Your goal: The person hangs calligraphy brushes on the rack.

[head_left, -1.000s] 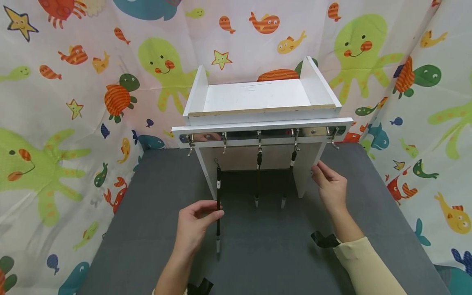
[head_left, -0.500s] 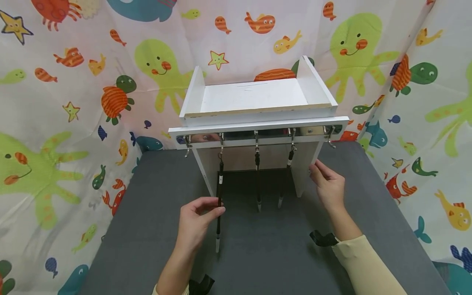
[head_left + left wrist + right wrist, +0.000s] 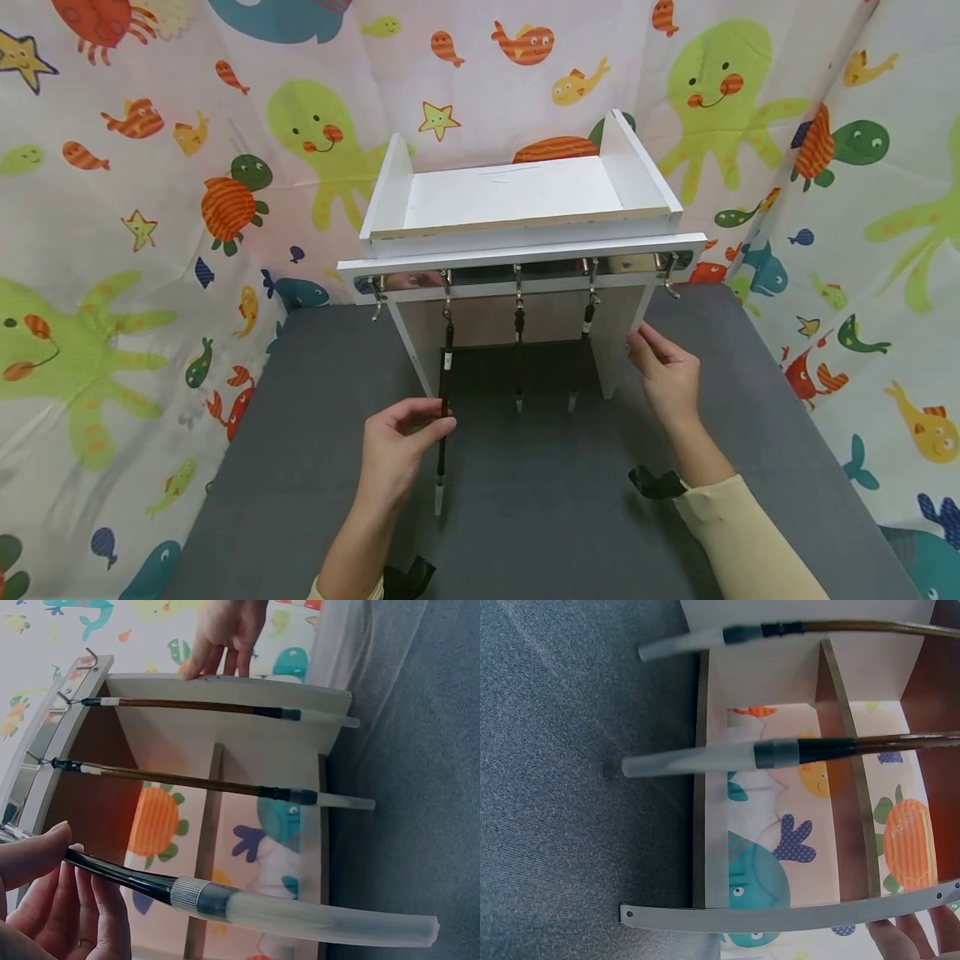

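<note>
My left hand (image 3: 401, 446) pinches the shaft of a dark calligraphy brush (image 3: 448, 367) between thumb and fingers. The brush hangs almost straight down, its cord loop at the second hook from the left. In the left wrist view its clear plastic cap (image 3: 330, 919) points away from the hand. Two more capped brushes, a middle one (image 3: 519, 350) and a right one (image 3: 584, 350), hang from neighbouring hooks. My right hand (image 3: 667, 379) grips the front edge of the right side panel (image 3: 617, 342) of a white wooden rack (image 3: 525, 250).
A metal hook rail (image 3: 487, 275) runs along the rack's front, with bare hooks at both ends. Above it is an open shelf (image 3: 517, 192). The rack stands on a grey cloth-covered table (image 3: 525, 517), before a sea-animal curtain (image 3: 465, 92).
My left hand has brought the brush's loop up and slightly right, from just below the second hook onto it. The middle brush has swung a little. My right hand keeps its grip on the panel.
</note>
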